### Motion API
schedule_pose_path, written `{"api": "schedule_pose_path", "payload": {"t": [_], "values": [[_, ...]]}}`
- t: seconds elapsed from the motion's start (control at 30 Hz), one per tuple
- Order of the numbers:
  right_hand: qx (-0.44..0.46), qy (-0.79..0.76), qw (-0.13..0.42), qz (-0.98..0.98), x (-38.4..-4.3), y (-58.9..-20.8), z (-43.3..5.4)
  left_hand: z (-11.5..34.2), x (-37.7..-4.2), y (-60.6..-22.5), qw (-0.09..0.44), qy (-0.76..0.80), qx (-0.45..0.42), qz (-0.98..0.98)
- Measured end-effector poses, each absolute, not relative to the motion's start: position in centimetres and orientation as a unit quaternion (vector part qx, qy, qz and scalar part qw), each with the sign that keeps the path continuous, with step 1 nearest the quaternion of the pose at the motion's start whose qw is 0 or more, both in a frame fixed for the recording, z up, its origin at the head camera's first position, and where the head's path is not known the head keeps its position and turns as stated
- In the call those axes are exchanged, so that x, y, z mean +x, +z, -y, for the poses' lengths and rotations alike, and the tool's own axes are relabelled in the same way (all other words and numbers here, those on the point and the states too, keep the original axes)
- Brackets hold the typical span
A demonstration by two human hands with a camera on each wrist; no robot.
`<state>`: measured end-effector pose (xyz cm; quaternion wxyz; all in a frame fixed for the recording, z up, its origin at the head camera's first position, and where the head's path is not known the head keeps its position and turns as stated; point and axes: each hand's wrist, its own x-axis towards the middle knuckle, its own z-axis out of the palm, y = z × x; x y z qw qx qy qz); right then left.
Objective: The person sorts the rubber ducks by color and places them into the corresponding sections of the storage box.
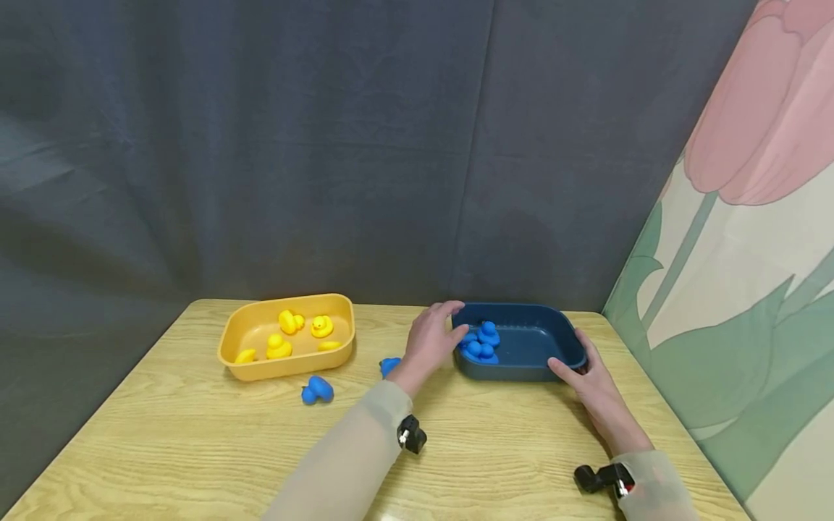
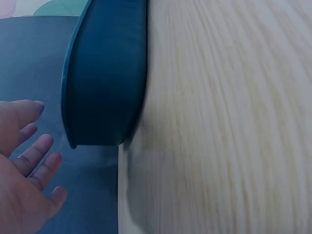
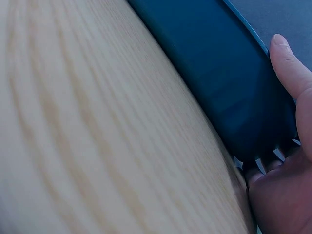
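A dark blue tub (image 1: 521,370) stands at the back right, with several blue rubber ducks (image 1: 489,333) gathered at its left end. My right hand (image 1: 598,387) holds the tub's right end, thumb at the front rim and fingers round the outer wall. In the right wrist view, the fingers (image 3: 273,168) bend behind the end wall. At the left end, my left hand (image 1: 431,338) hovers by the rim, fingers spread and relaxed, holding nothing. The left wrist view shows those fingers (image 2: 36,158) apart from the tub wall (image 2: 105,83).
A yellow tub (image 1: 287,367) with several yellow rubber ducks (image 1: 279,346) stands at the back left. One blue duck (image 1: 318,391) lies before it on the wooden table (image 1: 195,449); another (image 1: 389,366) is partly hidden by my left wrist. A grey curtain (image 1: 365,181) hangs behind.
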<state>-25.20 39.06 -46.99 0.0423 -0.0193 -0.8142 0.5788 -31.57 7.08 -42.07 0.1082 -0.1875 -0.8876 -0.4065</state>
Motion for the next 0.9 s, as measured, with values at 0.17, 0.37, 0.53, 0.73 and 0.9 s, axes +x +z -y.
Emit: {"api": "schedule_pose_path", "payload": {"t": [0.17,0.37,0.53,0.73,0.9], "values": [[-0.024,0.573,0.039,0.819,-25.2,-47.0,-39.4,-6.2,-31.4,-42.0,0.114,-0.413,-0.184,0.885],[-0.027,0.572,0.040,0.819,-25.1,-46.8,-39.5,-5.1,-31.0,-42.0,0.126,-0.427,-0.196,0.874],[-0.028,0.572,0.043,0.819,-25.1,-46.9,-39.3,-3.4,-30.7,-42.3,0.123,-0.426,-0.200,0.874],[-0.025,0.566,0.045,0.822,-25.3,-46.9,-39.3,-0.8,-30.1,-42.6,0.113,-0.432,-0.198,0.873],[-0.024,0.569,0.045,0.821,-25.2,-46.8,-39.3,1.1,-29.0,-42.2,0.095,-0.443,-0.196,0.870]]}}
